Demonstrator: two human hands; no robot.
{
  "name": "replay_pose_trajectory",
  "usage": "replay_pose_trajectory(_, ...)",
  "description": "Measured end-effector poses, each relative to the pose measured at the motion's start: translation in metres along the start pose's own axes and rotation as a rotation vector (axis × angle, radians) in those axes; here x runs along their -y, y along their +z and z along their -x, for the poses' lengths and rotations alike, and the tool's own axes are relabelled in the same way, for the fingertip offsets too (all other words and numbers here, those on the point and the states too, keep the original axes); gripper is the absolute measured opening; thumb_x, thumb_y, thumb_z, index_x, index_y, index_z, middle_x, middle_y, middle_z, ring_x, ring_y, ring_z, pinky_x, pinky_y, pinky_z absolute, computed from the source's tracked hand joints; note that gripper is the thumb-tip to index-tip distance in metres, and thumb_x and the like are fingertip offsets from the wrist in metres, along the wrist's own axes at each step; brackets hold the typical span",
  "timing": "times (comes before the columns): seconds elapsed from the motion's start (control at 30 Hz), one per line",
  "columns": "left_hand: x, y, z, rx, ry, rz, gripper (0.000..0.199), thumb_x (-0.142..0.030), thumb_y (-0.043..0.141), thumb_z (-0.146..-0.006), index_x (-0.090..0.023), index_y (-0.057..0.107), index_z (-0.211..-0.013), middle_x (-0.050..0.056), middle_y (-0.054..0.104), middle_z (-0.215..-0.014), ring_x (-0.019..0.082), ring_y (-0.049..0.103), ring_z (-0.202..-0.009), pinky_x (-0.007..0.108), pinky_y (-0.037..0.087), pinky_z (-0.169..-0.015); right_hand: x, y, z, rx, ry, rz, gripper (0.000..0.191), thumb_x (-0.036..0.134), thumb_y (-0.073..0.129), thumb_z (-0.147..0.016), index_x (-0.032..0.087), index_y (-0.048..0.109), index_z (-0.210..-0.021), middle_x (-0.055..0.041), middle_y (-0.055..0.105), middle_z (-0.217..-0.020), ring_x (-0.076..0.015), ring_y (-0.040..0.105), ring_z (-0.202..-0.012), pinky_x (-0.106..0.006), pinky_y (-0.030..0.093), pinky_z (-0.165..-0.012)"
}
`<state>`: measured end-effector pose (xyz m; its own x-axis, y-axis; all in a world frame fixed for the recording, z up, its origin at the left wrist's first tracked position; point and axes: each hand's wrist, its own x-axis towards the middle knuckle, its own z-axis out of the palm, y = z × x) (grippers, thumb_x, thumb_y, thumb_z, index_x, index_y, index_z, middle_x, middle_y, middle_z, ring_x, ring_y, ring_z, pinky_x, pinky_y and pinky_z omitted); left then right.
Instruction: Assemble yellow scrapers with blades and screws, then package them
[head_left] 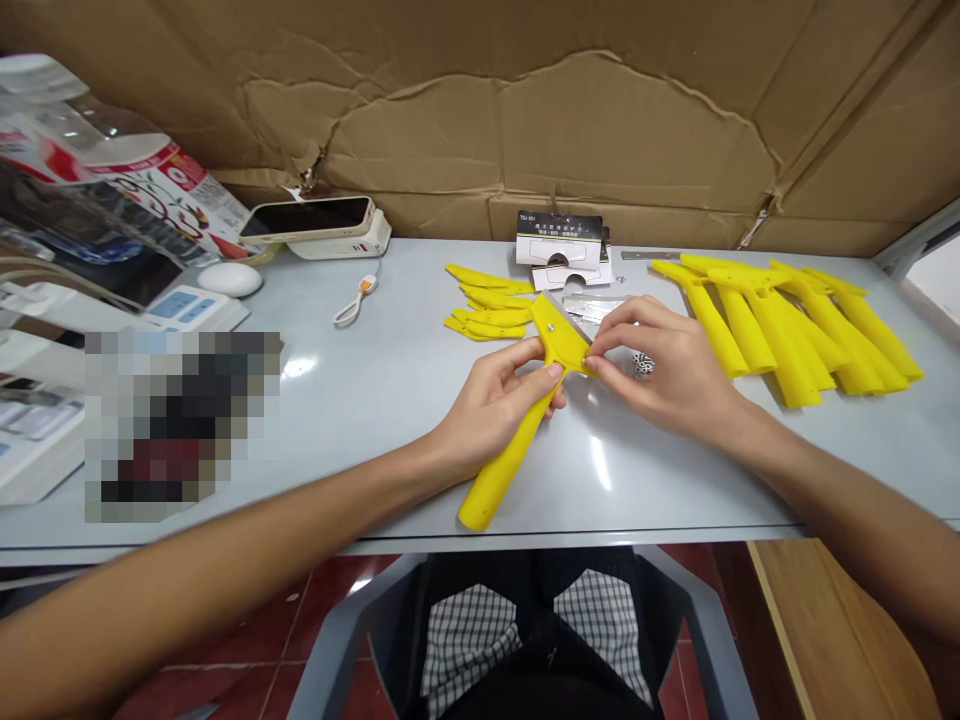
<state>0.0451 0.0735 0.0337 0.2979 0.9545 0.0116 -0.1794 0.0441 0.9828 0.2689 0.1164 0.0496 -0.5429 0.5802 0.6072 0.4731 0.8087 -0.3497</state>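
Observation:
My left hand is wrapped round the neck of a yellow scraper, whose handle slants down to the table's front edge. A metal blade lies along the scraper's head, with a screw near its middle. The thumb and forefinger of my right hand pinch at the right corner of the head; what is between the fingertips is too small to name. Beyond the head are yellow pieces and metal blades. A cluster of small screws shows beneath my right hand.
Several yellow scraper handles lie at the right. Black and white cards stand by the cardboard. At the left are a phone, a white mouse, a looped strap and a plastic bottle.

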Motion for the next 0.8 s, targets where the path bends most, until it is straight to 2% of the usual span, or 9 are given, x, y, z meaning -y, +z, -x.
replay_pose_trajectory(0.3,-0.001,0.001,-0.001,0.001,-0.005,0.006,0.019,-0.035,0.081,-0.096,-0.017,0.072,-0.095,0.000,0.067,-0.075,0.012,0.062,-0.070,0.024,0.051,-0.064,0.000,-0.003,0.000,0.007,-0.007,-0.016,0.012,0.013,0.068,-0.095,0.022,0.076,-0.092,-0.0071,0.075,-0.099,-0.0257,0.075,-0.093,-0.043,0.060,-0.082)
replay_pose_trajectory(0.43,0.001,-0.001,-0.001,0.000,-0.004,0.011,0.016,-0.032,0.075,-0.099,-0.018,0.071,-0.095,0.000,0.066,-0.075,0.013,0.062,-0.070,0.024,0.052,-0.065,0.002,-0.011,-0.002,0.018,0.029,-0.016,0.015,0.015,0.067,-0.096,0.025,0.077,-0.096,-0.0080,0.076,-0.104,-0.0268,0.075,-0.098,-0.045,0.061,-0.085)
replay_pose_trajectory(0.5,0.001,-0.002,-0.002,-0.002,-0.004,0.007,0.014,-0.031,0.072,-0.101,-0.018,0.071,-0.097,0.000,0.066,-0.076,0.013,0.063,-0.070,0.025,0.052,-0.065,0.003,-0.015,-0.004,0.019,0.080,-0.012,0.016,0.015,0.068,-0.094,0.027,0.078,-0.099,-0.0078,0.077,-0.105,-0.0272,0.075,-0.098,-0.046,0.060,-0.085)
replay_pose_trajectory(0.57,0.001,-0.002,-0.002,-0.009,-0.008,0.003,0.013,-0.030,0.072,-0.101,-0.018,0.071,-0.096,0.001,0.067,-0.077,0.013,0.063,-0.070,0.025,0.053,-0.065,0.003,-0.018,-0.006,0.035,0.170,-0.035,0.017,0.017,0.069,-0.093,0.026,0.078,-0.104,-0.0072,0.080,-0.105,-0.0259,0.075,-0.091,-0.044,0.060,-0.079)
replay_pose_trajectory(0.67,-0.001,-0.002,-0.002,-0.029,-0.032,0.006,0.013,-0.029,0.071,-0.100,-0.018,0.069,-0.093,0.001,0.067,-0.077,0.013,0.063,-0.069,0.025,0.052,-0.064,0.001,-0.020,-0.007,0.129,0.350,-0.183,0.023,0.023,0.071,-0.092,0.023,0.076,-0.114,-0.0061,0.082,-0.100,-0.0235,0.074,-0.081,-0.040,0.059,-0.070)
replay_pose_trajectory(0.8,-0.005,-0.002,-0.003,-0.044,-0.059,0.010,0.012,-0.028,0.072,-0.099,-0.018,0.070,-0.093,0.002,0.068,-0.077,0.013,0.063,-0.069,0.025,0.053,-0.064,-0.004,-0.021,-0.007,0.180,0.479,-0.415,0.026,0.027,0.076,-0.091,0.022,0.074,-0.115,-0.0056,0.081,-0.097,-0.0243,0.077,-0.086,-0.042,0.062,-0.078)
